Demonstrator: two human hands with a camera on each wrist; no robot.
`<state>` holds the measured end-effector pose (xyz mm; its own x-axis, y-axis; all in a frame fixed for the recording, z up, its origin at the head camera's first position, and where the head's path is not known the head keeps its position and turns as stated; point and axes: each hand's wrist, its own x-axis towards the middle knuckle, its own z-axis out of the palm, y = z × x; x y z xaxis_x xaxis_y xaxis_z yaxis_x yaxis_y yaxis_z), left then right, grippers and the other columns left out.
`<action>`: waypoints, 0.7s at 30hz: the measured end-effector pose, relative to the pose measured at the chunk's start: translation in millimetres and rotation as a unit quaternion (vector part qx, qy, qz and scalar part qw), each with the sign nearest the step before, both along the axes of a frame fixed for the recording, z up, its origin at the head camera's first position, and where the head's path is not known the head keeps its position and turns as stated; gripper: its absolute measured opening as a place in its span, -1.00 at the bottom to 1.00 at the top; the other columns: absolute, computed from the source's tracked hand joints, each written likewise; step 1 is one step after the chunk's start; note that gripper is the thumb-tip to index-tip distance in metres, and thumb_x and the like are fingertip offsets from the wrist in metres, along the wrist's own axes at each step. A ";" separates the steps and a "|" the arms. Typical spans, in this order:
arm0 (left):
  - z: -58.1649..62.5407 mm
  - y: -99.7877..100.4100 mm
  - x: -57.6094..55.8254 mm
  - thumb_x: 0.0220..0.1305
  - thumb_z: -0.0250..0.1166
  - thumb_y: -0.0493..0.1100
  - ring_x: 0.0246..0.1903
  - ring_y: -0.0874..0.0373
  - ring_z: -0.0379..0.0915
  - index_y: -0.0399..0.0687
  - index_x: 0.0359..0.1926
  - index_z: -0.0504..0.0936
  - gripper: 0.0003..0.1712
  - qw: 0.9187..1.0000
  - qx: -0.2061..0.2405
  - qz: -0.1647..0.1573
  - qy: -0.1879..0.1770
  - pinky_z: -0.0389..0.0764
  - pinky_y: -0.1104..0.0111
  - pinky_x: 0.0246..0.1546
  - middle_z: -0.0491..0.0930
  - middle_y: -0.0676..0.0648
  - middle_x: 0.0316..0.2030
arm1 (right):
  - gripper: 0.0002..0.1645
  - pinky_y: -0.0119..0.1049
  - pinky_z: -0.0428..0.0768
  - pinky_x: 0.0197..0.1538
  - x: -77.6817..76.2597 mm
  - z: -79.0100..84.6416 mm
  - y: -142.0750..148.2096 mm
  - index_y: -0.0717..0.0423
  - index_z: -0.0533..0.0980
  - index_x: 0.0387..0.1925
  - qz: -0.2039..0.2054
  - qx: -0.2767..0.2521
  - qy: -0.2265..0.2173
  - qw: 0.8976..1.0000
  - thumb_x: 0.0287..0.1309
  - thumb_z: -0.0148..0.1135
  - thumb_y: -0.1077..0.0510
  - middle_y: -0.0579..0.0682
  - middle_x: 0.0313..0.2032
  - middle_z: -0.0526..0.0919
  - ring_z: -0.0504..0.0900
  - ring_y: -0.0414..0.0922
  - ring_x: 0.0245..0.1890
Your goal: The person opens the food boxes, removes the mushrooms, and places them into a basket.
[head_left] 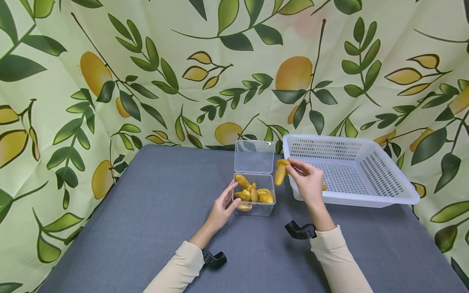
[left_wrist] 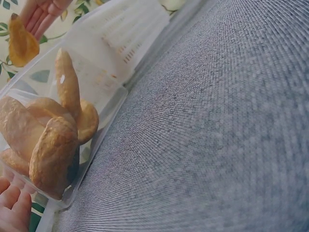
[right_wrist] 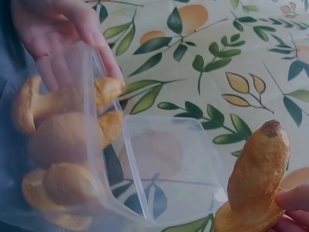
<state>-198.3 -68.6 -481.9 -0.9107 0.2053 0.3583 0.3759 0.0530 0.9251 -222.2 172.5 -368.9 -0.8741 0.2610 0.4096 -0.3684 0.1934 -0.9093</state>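
A brownish-yellow mushroom (head_left: pixel 280 174) with its stem pointing down is pinched between my right hand's (head_left: pixel 307 181) thumb and fingers, just right of a clear plastic box (head_left: pixel 261 210). In the right wrist view, the same mushroom (right_wrist: pixel 258 171) shows its cap by the fingertips. Several more mushrooms (head_left: pixel 254 194) lie piled inside the box, whose hinged lid (head_left: pixel 254 156) stands up at the back. My left hand (head_left: pixel 220 209) rests against the box's left side, fingers fairly straight along the wall and thumb near the front corner.
A white perforated basket (head_left: pixel 366 198) stands right of the box, with a bit of a mushroom (head_left: pixel 324 187) in it showing beside my right hand. Grey cloth (head_left: pixel 165 211) covers the table. A leaf-and-fruit printed curtain (head_left: pixel 205 106) hangs behind and at the sides.
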 end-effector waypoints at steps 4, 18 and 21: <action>0.2 -0.2 0.2 0.35 0.15 -0.31 0.44 -0.21 0.07 -0.34 0.37 0.25 -0.40 1.000 -0.003 0.000 0.000 0.20 0.17 0.45 0.07 -0.36 0.46 | -0.69 -0.76 0.62 -0.20 -1.2 1.6 6.9 0.58 0.58 -0.15 -0.011 -0.005 -0.002 1.000 -0.01 0.28 0.54 -0.61 -0.45 0.62 0.64 -0.63 -0.35; 1.4 0.3 0.5 0.35 0.14 -0.31 0.44 -0.22 0.05 -0.36 0.37 0.23 -0.39 1.000 -0.005 0.000 0.000 0.17 0.16 0.45 0.05 -0.36 0.47 | -0.71 -0.81 0.58 -0.29 -7.9 -0.8 29.0 0.55 0.60 -0.16 -0.058 0.026 -0.012 0.998 0.01 0.32 0.47 -0.69 -0.52 0.57 0.59 -0.68 -0.43; 0.9 0.0 0.2 0.36 0.14 -0.30 0.43 -0.27 0.05 -0.36 0.37 0.24 -0.40 1.000 -0.012 0.001 0.008 0.20 0.17 0.44 0.05 -0.38 0.46 | -0.71 -0.83 0.57 -0.29 -9.2 -1.7 33.9 0.53 0.61 -0.16 -0.066 0.030 -0.019 0.997 0.02 0.32 0.44 -0.70 -0.53 0.55 0.58 -0.69 -0.44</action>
<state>-198.0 -68.7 -481.0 -0.9053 0.2119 0.3681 0.3909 0.0764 0.9173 -231.4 206.4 -370.6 -0.8489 0.3511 0.3951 -0.3016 0.2922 -0.9076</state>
